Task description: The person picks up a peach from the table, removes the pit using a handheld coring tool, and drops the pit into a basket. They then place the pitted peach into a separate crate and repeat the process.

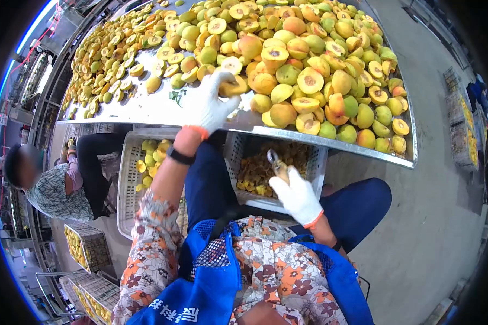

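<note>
My left hand [209, 101], in a white glove, is at the front edge of the metal table [162, 111], its fingers curled round a yellow fruit half [233, 86]. Heaps of halved yellow and green fruit [310, 80] lie beside and beyond it. My right hand [297, 197], also gloved, is closed round the handle of a small tool with a metal loop end [273, 156]. This tool points up over a grey crate [319, 168] holding brown and yellow scraps [274, 162].
Left of my legs stands a pale crate [126, 184] with fruit pieces. A seated person [62, 187] is at the far left, near more fruit crates [92, 244]. Stacked crates [461, 119] stand at the far right.
</note>
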A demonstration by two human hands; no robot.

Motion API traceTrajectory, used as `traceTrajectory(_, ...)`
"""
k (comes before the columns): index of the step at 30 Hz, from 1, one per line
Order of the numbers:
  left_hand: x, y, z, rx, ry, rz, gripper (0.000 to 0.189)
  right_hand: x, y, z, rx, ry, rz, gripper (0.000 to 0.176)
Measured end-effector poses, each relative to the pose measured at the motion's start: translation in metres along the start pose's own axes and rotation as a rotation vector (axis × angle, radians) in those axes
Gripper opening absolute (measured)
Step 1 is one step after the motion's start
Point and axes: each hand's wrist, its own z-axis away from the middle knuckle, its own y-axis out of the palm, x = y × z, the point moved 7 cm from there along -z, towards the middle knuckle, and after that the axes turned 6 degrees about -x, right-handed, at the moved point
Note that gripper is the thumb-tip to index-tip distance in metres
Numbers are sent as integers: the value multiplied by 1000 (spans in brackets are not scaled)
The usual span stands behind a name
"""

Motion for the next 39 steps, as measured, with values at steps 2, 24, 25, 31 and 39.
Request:
traceTrajectory(2,-37,-19,28,30,109,26,43,23,-11,-6,-51,27,-30,40)
traceTrajectory(24,-56,26,139,202,-741,1355,47,54,11,8,-98,-175,248,37)
traceTrajectory(25,-54,28,138,187,-681,1211,49,52,12,8,-87,-164,266,37)
traceTrajectory(31,-52,24,135,116,-420,817,33,41,15,10,-58,-116,238,38)
traceTrajectory(39,-40,28,112,384,9,322,28,31,17,8,10,-87,229,40)
